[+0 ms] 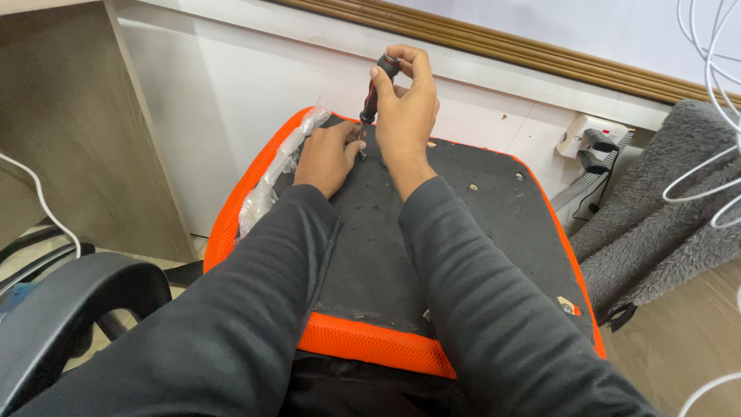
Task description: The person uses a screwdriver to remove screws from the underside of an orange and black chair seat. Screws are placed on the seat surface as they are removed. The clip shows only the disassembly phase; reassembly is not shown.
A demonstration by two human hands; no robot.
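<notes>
Far to the left of our hands we see a curved black plastic armrest (85,297) and a white cable (42,205) against a beige cabinet side (77,116). Closer in, just left of our left hand, a strip of crumpled clear plastic wrap (274,174) lies along the orange mesh edge of an upturned seat cushion (363,344), whose black fabric underside fills the space beneath both of our dark sleeves. Our left hand (328,154) rests knuckles-up on that black fabric, fingers curled in around the lower tip of a screwdriver (376,91); the tip itself is too small for us to make out. Directly right of it and higher, our right hand (407,104) is closed around the screwdriver's black and red handle, holding it nearly upright with its top just above our fingers. Further right of that hand, small screw holes dot the fabric, then a white power strip (590,139) with black plugs, a grey fluffy blanket (664,208) and looping white cables (714,100).
</notes>
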